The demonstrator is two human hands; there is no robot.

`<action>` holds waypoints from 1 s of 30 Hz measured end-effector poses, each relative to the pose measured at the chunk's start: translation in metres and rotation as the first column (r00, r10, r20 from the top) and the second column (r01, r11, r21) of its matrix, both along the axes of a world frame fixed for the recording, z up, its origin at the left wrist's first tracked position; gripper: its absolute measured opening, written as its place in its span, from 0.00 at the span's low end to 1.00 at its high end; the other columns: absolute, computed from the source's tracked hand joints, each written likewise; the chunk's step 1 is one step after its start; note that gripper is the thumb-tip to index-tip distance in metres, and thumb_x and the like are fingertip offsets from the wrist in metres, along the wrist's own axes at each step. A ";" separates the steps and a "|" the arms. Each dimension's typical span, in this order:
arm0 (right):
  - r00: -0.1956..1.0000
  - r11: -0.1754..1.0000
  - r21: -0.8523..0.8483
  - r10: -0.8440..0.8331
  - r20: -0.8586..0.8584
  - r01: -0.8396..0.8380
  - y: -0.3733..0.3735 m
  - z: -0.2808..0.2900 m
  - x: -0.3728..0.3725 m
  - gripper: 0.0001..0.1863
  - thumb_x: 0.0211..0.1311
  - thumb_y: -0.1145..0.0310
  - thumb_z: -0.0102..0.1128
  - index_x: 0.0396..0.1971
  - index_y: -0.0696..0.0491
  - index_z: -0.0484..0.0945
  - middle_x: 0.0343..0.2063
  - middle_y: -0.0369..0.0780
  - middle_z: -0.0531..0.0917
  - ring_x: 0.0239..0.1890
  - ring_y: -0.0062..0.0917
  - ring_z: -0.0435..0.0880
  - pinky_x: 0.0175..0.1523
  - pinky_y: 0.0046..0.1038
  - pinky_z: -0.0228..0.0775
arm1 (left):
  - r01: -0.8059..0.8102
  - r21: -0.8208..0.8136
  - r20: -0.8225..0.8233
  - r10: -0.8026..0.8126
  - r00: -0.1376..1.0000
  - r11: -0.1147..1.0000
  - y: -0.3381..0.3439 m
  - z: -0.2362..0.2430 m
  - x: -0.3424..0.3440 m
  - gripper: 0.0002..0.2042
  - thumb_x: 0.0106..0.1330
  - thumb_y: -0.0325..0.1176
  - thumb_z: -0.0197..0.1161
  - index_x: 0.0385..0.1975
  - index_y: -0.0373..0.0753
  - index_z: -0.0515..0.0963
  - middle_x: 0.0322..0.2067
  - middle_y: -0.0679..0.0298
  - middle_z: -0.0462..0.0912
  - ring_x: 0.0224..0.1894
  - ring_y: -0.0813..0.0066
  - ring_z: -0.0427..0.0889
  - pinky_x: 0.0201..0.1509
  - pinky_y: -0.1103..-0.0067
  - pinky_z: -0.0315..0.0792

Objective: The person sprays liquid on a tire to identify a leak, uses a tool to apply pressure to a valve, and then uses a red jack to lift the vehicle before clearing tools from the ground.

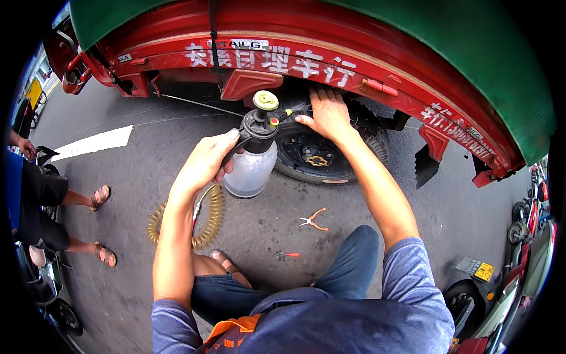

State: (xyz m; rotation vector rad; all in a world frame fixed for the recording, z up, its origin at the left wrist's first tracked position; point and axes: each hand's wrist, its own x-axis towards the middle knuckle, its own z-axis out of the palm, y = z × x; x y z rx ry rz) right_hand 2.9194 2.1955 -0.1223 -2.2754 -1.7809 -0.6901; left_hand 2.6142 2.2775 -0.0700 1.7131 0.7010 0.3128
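Observation:
My left hand (pixel 207 158) is closed around the handle of a pump spray bottle (pixel 250 171). The bottle has a clear white body, a black head and a pale yellow knob; its nozzle points right, toward a black wheel (pixel 306 143) under the red cargo vehicle (pixel 144 58). On the upper part of the tire lies my right hand (pixel 330 115), its thumb apart and fingers extended, with the fingertips partly hidden below the vehicle's side. Nothing shows in that hand.
On the asphalt lie orange-handled pliers (pixel 314 220), a small red tool (pixel 290 255) and a coiled yellowish air hose (pixel 216 227). A person in sandals (pixel 50 200) stands at the left. Parked motorbikes (pixel 466 301) line the right. A black mud flap (pixel 427 167) hangs beyond the wheel.

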 end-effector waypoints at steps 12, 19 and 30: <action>0.997 0.984 0.168 -0.070 0.017 0.066 -0.030 -0.009 0.002 0.41 0.51 0.43 0.64 0.58 0.59 0.70 0.56 0.50 0.75 0.57 0.42 0.74 0.63 0.40 0.62 | 0.051 -0.050 0.042 -0.049 0.998 0.997 0.027 -0.026 -0.012 0.27 0.73 0.54 0.44 0.33 0.33 0.79 0.13 0.68 0.72 0.11 0.84 0.66 0.16 0.84 0.59; 0.983 0.957 0.246 -0.128 -0.128 0.157 -0.072 -0.021 0.029 0.40 0.54 0.46 0.64 0.60 0.58 0.68 0.59 0.50 0.72 0.61 0.44 0.69 0.65 0.42 0.59 | 0.082 -0.121 0.124 -0.067 0.990 0.989 0.061 -0.058 -0.026 0.27 0.71 0.54 0.46 0.34 0.32 0.79 0.15 0.67 0.73 0.12 0.84 0.67 0.17 0.85 0.61; 0.884 0.906 0.099 -0.371 -0.286 0.412 -0.069 -0.021 0.019 0.46 0.56 0.42 0.60 0.65 0.60 0.60 0.63 0.53 0.65 0.66 0.47 0.62 0.69 0.43 0.52 | 0.400 -0.167 0.110 -0.386 0.916 0.901 0.129 -0.025 -0.014 0.25 0.73 0.52 0.47 0.36 0.33 0.79 0.16 0.68 0.73 0.13 0.85 0.68 0.18 0.85 0.61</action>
